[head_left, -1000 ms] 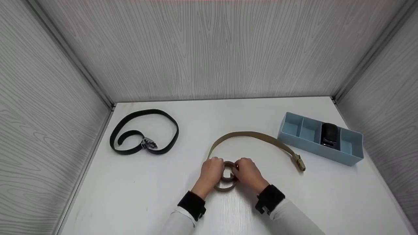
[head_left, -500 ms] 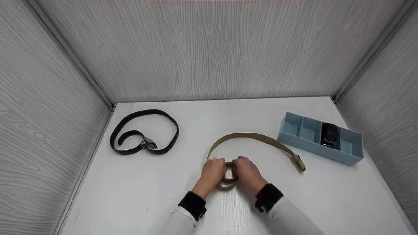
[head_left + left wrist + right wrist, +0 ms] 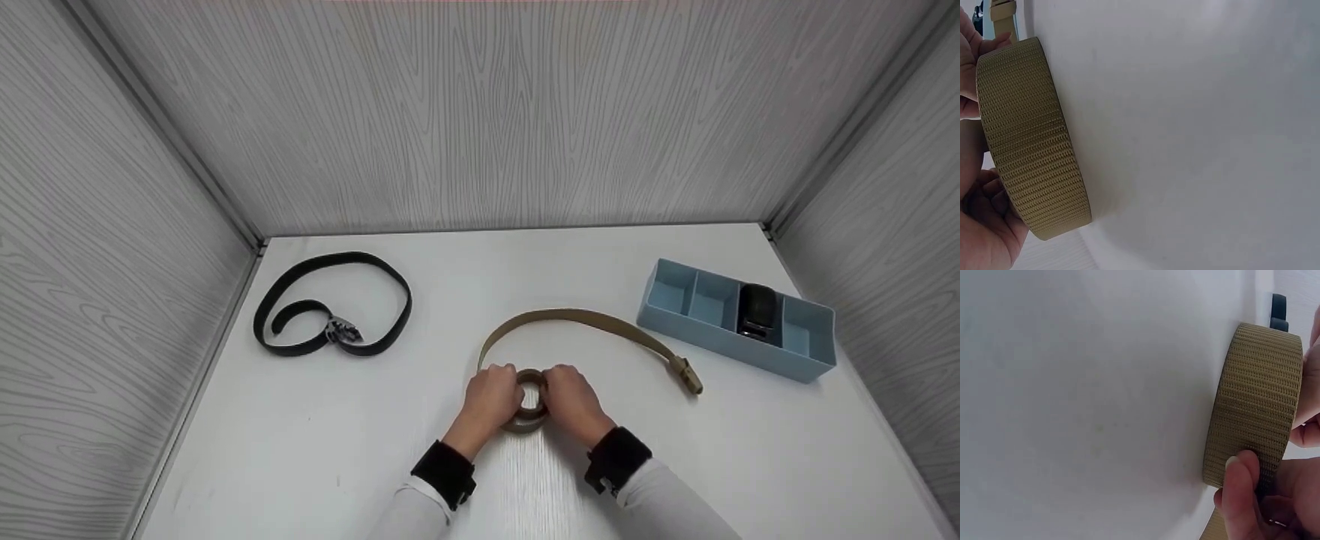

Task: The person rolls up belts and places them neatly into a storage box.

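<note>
A tan webbing belt (image 3: 571,315) lies in an arc on the white table, its near part wound into a small coil (image 3: 525,426). The left hand (image 3: 490,394) grips the left side of this coil, fingers curled. On the opposite side, the right hand (image 3: 574,402) pinches the coil; its fingertips (image 3: 1239,481) press the outer layer in the right wrist view. The ribbed coil stands on edge, seen broadside in the left wrist view. From the coil, the loose length runs round to a tan buckle (image 3: 685,374) at right. Parts of the coil are hidden behind both hands.
A light blue divided box (image 3: 716,346) stands at back right, with a black rolled belt (image 3: 757,307) in one compartment. At left lies a black belt (image 3: 285,274) with a silver buckle (image 3: 341,328). Wood-grain panels (image 3: 480,120) enclose the table.
The coil has drawn tighter: its loose outer loop has shrunk towards the inner rings. The top of the belt's arc has shifted slightly nearer, while the buckle has hardly moved.
</note>
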The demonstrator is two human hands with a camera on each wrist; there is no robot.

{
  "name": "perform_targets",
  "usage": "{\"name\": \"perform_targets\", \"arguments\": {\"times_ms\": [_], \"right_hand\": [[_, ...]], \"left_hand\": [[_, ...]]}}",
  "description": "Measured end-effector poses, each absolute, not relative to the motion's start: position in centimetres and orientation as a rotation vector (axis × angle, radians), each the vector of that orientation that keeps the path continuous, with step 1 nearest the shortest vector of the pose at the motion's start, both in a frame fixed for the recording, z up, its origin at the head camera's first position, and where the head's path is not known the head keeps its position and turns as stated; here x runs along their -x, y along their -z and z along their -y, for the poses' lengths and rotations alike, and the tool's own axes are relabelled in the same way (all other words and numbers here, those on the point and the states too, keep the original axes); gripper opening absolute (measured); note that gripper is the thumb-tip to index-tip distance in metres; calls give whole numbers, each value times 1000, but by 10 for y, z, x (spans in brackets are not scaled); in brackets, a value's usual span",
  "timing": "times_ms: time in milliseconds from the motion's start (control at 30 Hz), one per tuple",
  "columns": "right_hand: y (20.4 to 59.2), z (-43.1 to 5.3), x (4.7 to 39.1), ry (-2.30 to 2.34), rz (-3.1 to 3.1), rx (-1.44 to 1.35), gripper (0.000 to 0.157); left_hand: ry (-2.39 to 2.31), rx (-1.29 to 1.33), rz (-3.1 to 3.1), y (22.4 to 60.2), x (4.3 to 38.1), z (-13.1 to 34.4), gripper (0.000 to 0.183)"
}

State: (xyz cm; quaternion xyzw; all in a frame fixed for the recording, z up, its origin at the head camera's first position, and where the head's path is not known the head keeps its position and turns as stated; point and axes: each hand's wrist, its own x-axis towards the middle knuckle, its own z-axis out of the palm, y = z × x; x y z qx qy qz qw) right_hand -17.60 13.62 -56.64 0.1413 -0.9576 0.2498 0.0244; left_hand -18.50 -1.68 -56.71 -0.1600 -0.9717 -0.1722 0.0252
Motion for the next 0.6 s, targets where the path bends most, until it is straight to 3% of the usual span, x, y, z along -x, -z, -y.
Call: {"name": "perform_targets", "arguments": {"times_ms": [233, 433, 600], "right_hand": [[571, -141, 179, -823, 2932, -573, 14], [569, -141, 177, -1073, 2959, -424, 19], [567, -141, 177, -929, 2976, -524, 22]], "left_hand": [[409, 560, 2965, 569, 188, 15, 8], [439, 503, 2967, 571, 187, 15, 6], [349, 544, 2991, 568, 186, 15, 4]]}}
